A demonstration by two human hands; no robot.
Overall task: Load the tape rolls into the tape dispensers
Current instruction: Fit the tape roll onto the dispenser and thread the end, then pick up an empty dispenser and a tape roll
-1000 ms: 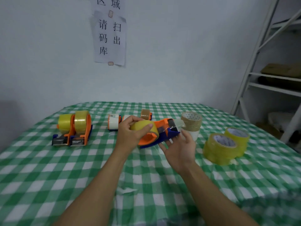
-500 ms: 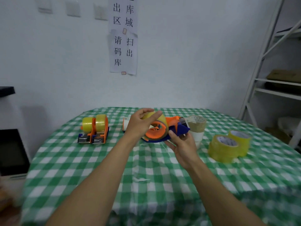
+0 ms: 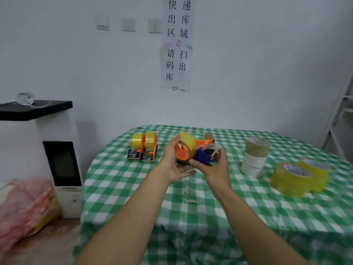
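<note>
An orange and blue tape dispenser [image 3: 193, 153] with a yellow tape roll [image 3: 188, 141] on its wheel hangs above the checked table. My left hand [image 3: 172, 163] cradles it from the left and below, thumb up against the roll. My right hand [image 3: 214, 167] grips its blue front end, where a clear strip of tape sticks out. Two loaded dispensers [image 3: 144, 149] stand side by side at the table's far left. A brown roll stacked on white rolls [image 3: 255, 156] and two yellow rolls [image 3: 299, 177] lie to the right.
Behind the held dispenser another dispenser [image 3: 209, 137] with a brown roll is partly hidden. The green checked table [image 3: 191, 203] ends at a curved left edge. A white cabinet [image 3: 51, 155] stands to its left, a red bag [image 3: 24, 205] on the floor, a white rack [image 3: 342, 115] at far right.
The view has swung up and left, showing the cabinet and floor. Both hands stay on the dispenser; my left hand has dropped from on top of the roll to under it.
</note>
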